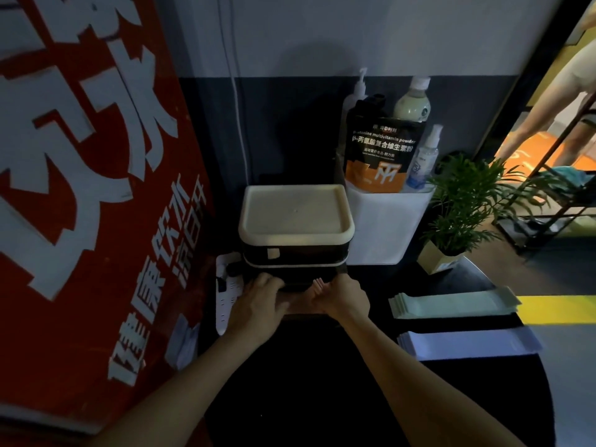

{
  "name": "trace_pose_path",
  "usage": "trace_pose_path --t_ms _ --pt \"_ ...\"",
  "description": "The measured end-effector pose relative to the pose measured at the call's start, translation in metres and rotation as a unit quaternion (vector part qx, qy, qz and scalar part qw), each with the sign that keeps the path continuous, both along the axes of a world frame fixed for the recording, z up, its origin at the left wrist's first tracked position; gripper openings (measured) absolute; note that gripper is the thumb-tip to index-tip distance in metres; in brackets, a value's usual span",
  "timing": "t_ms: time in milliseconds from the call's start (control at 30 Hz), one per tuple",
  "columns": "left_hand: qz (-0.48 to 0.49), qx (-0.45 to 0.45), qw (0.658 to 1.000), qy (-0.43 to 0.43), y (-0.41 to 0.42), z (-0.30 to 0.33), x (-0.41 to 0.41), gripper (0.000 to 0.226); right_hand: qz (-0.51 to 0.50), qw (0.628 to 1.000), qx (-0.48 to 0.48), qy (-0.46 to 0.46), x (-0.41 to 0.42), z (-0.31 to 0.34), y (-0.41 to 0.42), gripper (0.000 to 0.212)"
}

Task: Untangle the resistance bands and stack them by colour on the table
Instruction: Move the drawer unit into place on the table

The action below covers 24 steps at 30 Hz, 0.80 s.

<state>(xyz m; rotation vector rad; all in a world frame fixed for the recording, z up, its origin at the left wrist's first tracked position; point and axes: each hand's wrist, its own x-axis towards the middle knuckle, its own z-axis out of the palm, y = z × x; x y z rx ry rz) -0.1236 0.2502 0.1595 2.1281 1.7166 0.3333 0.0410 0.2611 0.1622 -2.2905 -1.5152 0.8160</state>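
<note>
Forearms: both reach up from the bottom edge of the frame to a stacked drawer box [295,240] at centre
Left hand [258,301]: fingers curled over the front of the lowest drawer, gripping its edge
Right hand [342,298]: curled on the same drawer front; something pale and pinkish shows at its fingertips, too dim to name
Green bands [451,304]: flat, squared pile at right of centre on the dark table [322,398]
Lilac bands [467,343]: second neat pile just below the green one, apart from it
Step in hand: judging by two finished piles, sorting looks well along; the hands seem to be working the drawer, perhaps to fetch or stow bands
Next move: likely calls for an even pull with both hands so the stack above does not tip
Writing: black-and-orange pouch [380,150] in the white holder [383,227] reads "multivitamin powder" with Chinese characters
Red panel [80,188]: fills the left of the frame, large white Chinese characters
Also there: potted plant [464,214] at right, power strip [225,291] left of the hands
</note>
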Motion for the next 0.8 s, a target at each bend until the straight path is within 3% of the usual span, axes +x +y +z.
trace_pose_path --t_ms 133,300,467,533,600,800 --pt "-0.105 -0.001 0.994 -0.029 -0.013 -0.010 0.005 0.037 0.006 0.999 0.000 0.040 0.002 0.000 -0.003 0.023" --pt "-0.125 0.000 0.992 0.021 -0.020 -0.024 0.008 0.050 0.079 0.993 0.072 0.057 0.021 0.001 -0.012 0.020" --pt "-0.122 0.001 0.992 0.039 -0.022 -0.031 0.011 0.050 0.166 0.977 0.130 0.016 0.048 -0.006 -0.035 0.041" --pt "-0.126 -0.001 0.991 0.042 -0.024 -0.030 0.012 0.075 0.200 0.972 0.121 -0.014 0.052 -0.012 -0.042 0.044" --pt "-0.124 -0.002 0.991 0.058 -0.023 -0.030 0.013 0.084 0.214 0.966 0.138 -0.040 0.052 -0.016 -0.043 0.038" --pt "-0.102 0.058 0.992 0.050 -0.009 -0.019 0.013 0.062 0.188 0.964 0.186 -0.024 0.050 -0.017 -0.030 0.013"
